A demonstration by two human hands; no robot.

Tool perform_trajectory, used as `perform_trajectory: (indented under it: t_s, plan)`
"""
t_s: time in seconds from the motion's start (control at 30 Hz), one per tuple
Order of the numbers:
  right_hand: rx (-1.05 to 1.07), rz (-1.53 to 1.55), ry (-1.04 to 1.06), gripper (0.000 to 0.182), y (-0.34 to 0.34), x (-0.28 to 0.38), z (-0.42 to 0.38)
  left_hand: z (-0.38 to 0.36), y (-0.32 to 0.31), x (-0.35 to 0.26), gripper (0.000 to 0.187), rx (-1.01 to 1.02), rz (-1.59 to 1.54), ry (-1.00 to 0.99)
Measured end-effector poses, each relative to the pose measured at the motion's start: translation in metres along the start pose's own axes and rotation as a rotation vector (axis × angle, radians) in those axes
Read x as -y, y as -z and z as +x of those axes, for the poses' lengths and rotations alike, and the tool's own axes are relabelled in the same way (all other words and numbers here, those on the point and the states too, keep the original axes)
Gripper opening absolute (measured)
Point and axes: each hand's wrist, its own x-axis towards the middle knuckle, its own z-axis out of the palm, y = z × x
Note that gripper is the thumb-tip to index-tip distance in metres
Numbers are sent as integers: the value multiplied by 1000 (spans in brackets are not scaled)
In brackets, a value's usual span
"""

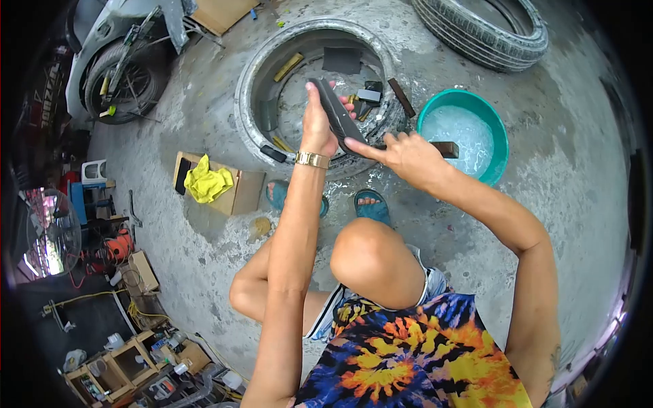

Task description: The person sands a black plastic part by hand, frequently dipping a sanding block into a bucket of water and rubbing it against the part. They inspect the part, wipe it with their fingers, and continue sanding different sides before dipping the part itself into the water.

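Observation:
My left hand [316, 126] grips the upper end of a dark rubber strip [338, 115], holding it upright over a tyre [253, 102] that lies flat on the concrete. My right hand [408, 156] holds the strip's lower end, with the forefinger stretched along it, and also grips a brown block [445, 148] that sticks out to the right. Inside the tyre lie several small tools and dark patches [371, 95]. A gold watch sits on my left wrist. My knees and blue sandals [372, 204] show below the hands.
A teal basin of water [500, 136] stands right of the tyre. A second tyre [490, 34] lies at the top right. A wooden box with a yellow cloth [207, 182] sits to the left. A motorbike [126, 61] is parked top left; crates clutter the bottom left.

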Motion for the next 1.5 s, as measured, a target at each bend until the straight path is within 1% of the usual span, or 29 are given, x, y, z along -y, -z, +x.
perform_trajectory:
  t_s: [0.07, 0.1, 0.13, 0.2, 0.27, 0.33, 0.4, 0.47, 0.53, 0.6, 0.63, 0.7, 0.73, 0.8, 0.87, 0.93, 0.97, 1.0, 1.03, 1.07, 1.13, 1.17, 1.23, 1.33, 1.4, 1.5]
  plan:
    - [44, -10, 64, 86, -10, 4, -17, -1, 15, 4, 67, -21, -49, -38]
    - [119, 59, 60, 88, -13, 6, -28, -5, 20, 7, 67, -66, -87, -56]
    - [111, 56, 63, 88, -12, 5, -40, -10, 26, 8, 67, -111, -122, -74]
    - [265, 249, -59, 86, -13, 1, -65, -24, 35, 6, 66, -103, -156, -105]
    - [250, 481, -261, 77, -12, -10, -89, -40, 41, 3, 66, -124, -164, -181]
    - [-38, 574, -371, 65, -29, -23, -126, -56, 49, 0, 64, -142, -174, -212]
    - [-94, 703, -636, 57, -19, -33, -156, -72, 60, 5, 61, -207, -257, -224]
    - [-265, 775, -783, 49, -7, -41, -187, -87, 69, 11, 58, -228, -289, -241]
    - [-392, 816, -823, 43, 15, -50, -215, -101, 75, 19, 57, -251, -416, -200]
    - [-487, 669, -844, 40, 39, -58, -235, -118, 76, 27, 58, -248, -435, -231]
    - [-480, 662, -825, 40, 49, -68, -244, -129, 74, 30, 58, -216, -407, -245]
    - [-619, 659, -808, 40, 69, -89, -248, -145, 66, 30, 59, -164, -384, -259]
    - [-664, 650, -761, 40, 92, -85, -239, -153, 64, 30, 59, -165, -387, -268]
    - [-725, 614, -660, 39, 121, -77, -211, -164, 58, 30, 60, -117, -300, -323]
    - [-636, 578, -519, 41, 144, -52, -176, -175, 51, 27, 60, -114, -276, -330]
    - [-549, 497, -269, 52, 142, -23, -138, -180, 48, 24, 59, -38, -238, -330]
    - [-399, 774, -314, 63, 137, -4, -120, -183, 44, 20, 59, -36, -238, -332]
    - [-236, 1046, -355, 75, 130, 15, -103, -187, 39, 15, 60, -23, -183, -283]
    - [-121, 565, -190, 83, 125, 34, -88, -191, 34, 14, 61, -14, -133, -232]
    - [-2, 88, -21, 90, 118, 49, -75, -193, 30, 12, 61, -22, -139, -228]
    - [-101, 70, 108, 96, 88, 64, -43, -196, 28, 9, 57, -35, -42, -140]
    - [-96, 83, 110, 96, 81, 66, -29, -197, 25, 9, 59, -25, -47, -135]
    - [-151, 79, 120, 93, 71, 70, -9, -200, 22, 7, 59, -26, -32, -130]
    - [-187, 74, 142, 90, 58, 78, -3, -196, 26, 4, 59, -34, -34, -114]
    - [-130, 82, 168, 87, 52, 86, -5, -191, 34, 9, 60, -7, -69, -92]
    - [-61, 69, 160, 91, 35, 99, -10, -178, 47, 19, 61, -48, -150, -59]
